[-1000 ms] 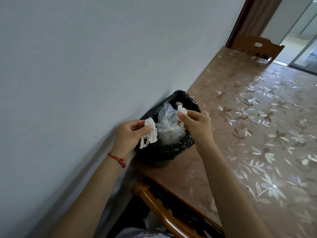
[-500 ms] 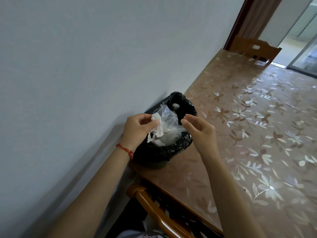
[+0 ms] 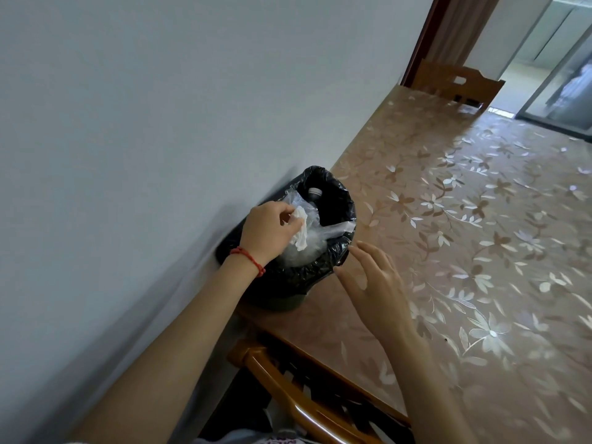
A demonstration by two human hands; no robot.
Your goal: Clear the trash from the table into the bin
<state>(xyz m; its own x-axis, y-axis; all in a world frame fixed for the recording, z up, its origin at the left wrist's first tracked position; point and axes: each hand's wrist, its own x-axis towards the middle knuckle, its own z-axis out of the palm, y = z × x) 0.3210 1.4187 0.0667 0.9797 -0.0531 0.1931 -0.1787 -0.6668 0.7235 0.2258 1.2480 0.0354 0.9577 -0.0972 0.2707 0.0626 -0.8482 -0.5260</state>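
A small bin with a black liner (image 3: 333,200) stands on the table's left edge against the wall. Inside it lie a clear plastic bag (image 3: 304,251) and the cap end of a bottle (image 3: 314,193). My left hand (image 3: 269,230) is over the bin's mouth, fingers pinched on a crumpled white tissue (image 3: 301,230) that hangs onto the plastic bag. My right hand (image 3: 374,277) hovers just right of the bin, over the table, with fingers spread and nothing in it.
The table (image 3: 464,219) wears a brown floral cover and runs away to the right. A wooden chair back (image 3: 288,395) sits at the near edge, another chair (image 3: 458,83) at the far end. The white wall (image 3: 160,123) lies directly left of the bin.
My right hand let go of its white scrap over the bin and drew back to the right, now open. My left hand carried the tissue further over the bin's mouth.
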